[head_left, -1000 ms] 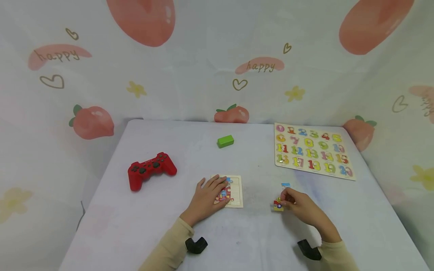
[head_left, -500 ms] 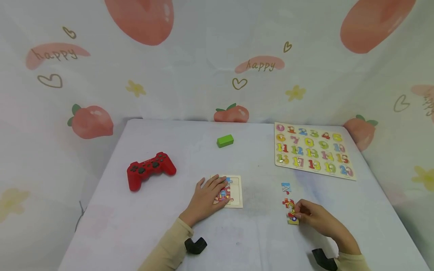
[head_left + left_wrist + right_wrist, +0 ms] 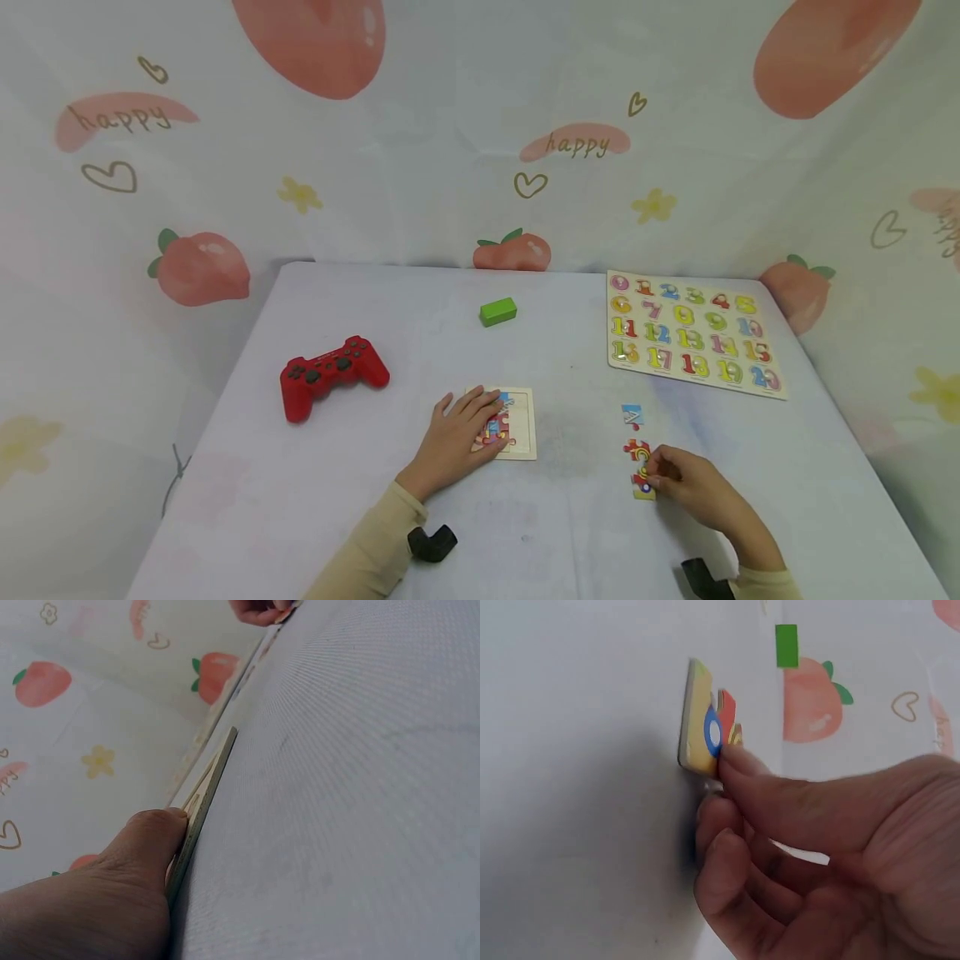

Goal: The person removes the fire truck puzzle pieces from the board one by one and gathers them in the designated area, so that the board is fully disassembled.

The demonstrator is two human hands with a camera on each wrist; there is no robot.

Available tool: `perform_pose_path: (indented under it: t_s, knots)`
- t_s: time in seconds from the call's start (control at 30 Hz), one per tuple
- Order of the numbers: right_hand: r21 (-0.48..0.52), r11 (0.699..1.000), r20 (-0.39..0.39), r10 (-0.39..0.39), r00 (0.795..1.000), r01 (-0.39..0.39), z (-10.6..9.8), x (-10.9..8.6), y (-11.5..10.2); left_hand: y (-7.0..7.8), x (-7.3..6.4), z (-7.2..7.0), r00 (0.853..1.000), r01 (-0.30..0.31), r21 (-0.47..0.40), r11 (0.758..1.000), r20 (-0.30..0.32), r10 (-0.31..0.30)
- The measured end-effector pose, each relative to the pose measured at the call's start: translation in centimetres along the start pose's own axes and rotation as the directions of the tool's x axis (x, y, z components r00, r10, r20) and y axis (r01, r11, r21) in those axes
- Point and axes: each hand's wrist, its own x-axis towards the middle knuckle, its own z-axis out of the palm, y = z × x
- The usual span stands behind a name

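Observation:
My left hand [image 3: 455,439] lies spread over a small wooden puzzle board [image 3: 524,429]. Its fingers cover much of the joined pieces [image 3: 498,427] on the board's left side, while the right side is bare wood. In the left wrist view, the thumb [image 3: 154,832] presses on the board's edge. My right hand [image 3: 693,487] pinches a jigsaw piece [image 3: 699,724] between thumb and fingers; it is yellow and red with a blue ring, and tilted in the right wrist view. Just beyond it lie a red jigsaw piece [image 3: 637,450] and a blue one with a letter [image 3: 632,415].
A red game controller [image 3: 333,377] lies at the left. Toward the back is a green block [image 3: 498,312], and a number puzzle board [image 3: 693,333] lies at the back right. A curtain printed with peaches [image 3: 512,252] hangs behind the table.
My right hand has moved right and toward me with the jigsaw piece, then slightly back left. The red and blue pieces have come into fuller view. My left hand has stayed on the board.

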Motion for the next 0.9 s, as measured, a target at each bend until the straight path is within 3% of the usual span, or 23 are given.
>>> perform_pose_path:
  t_s: [0.23,0.5,0.7,0.9]
  knots:
    - [-0.020,1.000,-0.043,0.009,0.999,-0.010,0.4,-0.1,-0.6,-0.1,0.0,0.2,1.000,-0.012,0.018,1.000,-0.014,0.013]
    - [-0.040,0.999,-0.041,0.022,0.999,-0.024,0.4,-0.1,-0.9,-0.1,0.0,0.3,1.000,-0.005,0.019,1.000,-0.009,0.006]
    - [-0.065,0.995,-0.067,-0.082,0.994,0.077,-0.1,0.3,-2.2,0.0,0.0,0.2,1.000,-0.004,0.016,1.000,-0.016,0.004]
    - [-0.058,0.984,-0.095,-0.174,0.980,0.169,1.0,2.8,-5.6,0.1,-0.1,0.1,0.999,0.033,0.002,0.999,-0.006,-0.033]
